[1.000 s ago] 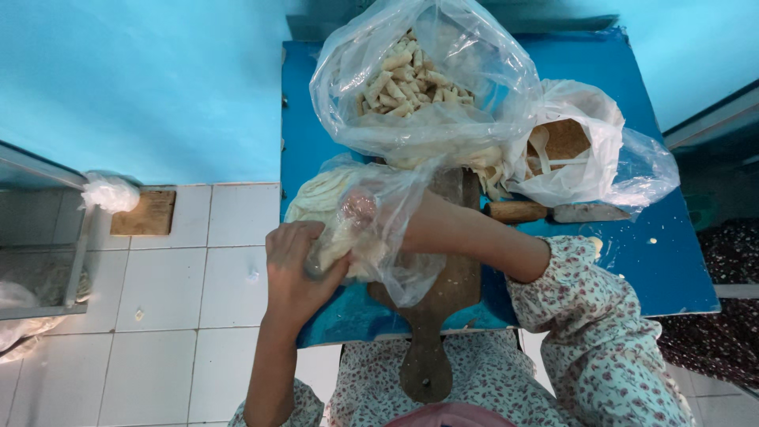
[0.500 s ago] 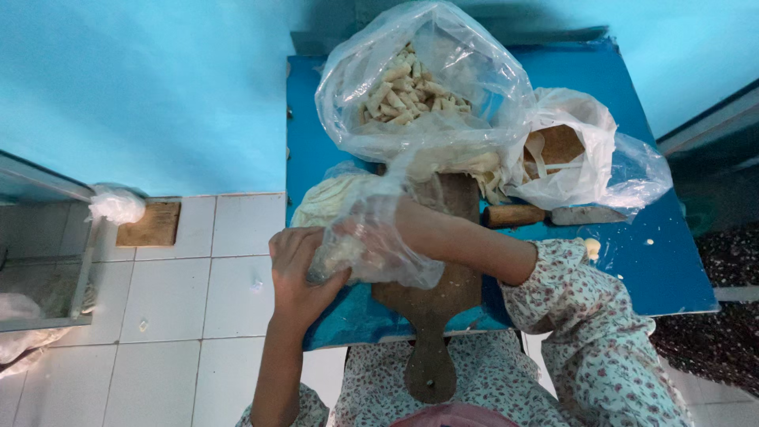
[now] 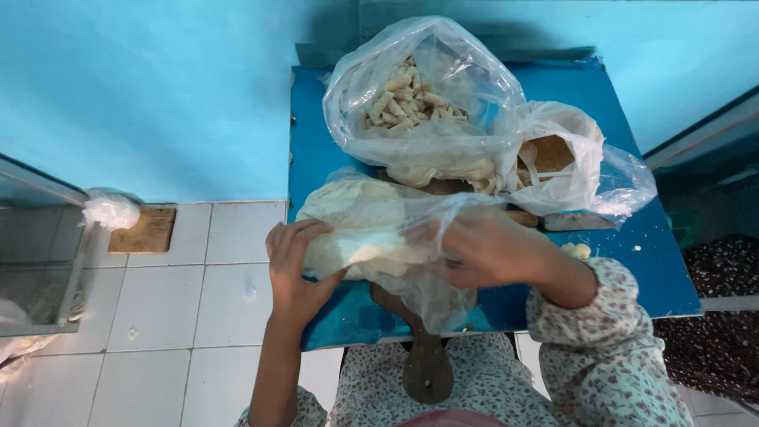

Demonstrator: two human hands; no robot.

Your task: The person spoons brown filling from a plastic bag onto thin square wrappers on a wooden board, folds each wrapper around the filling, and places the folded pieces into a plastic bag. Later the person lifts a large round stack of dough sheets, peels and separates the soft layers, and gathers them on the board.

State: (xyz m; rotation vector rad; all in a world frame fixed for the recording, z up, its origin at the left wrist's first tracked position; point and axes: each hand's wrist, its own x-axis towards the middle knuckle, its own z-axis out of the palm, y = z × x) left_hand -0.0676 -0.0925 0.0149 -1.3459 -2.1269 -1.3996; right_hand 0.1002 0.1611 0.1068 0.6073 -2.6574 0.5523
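A clear plastic bag (image 3: 379,229) holding a pale lump of dough lies at the near left of the blue table (image 3: 632,261). My left hand (image 3: 294,265) grips the bag's left side, fingers pressed against the dough. My right hand (image 3: 486,249) holds the bag's loose plastic on the right, with film draped over the fingers. Under the bag a wooden paddle board (image 3: 425,368) pokes its handle over the table's front edge toward my lap.
A large clear bag of short pale dough pieces (image 3: 411,99) sits at the back of the table. A second bag with a brown wooden item (image 3: 553,162) lies at the right. White floor tiles (image 3: 158,308) and a small wooden block (image 3: 142,231) are at the left.
Both hands have spread apart along the dough bag. The bag now lies wider and flatter, and my right hand has drawn back toward the right.
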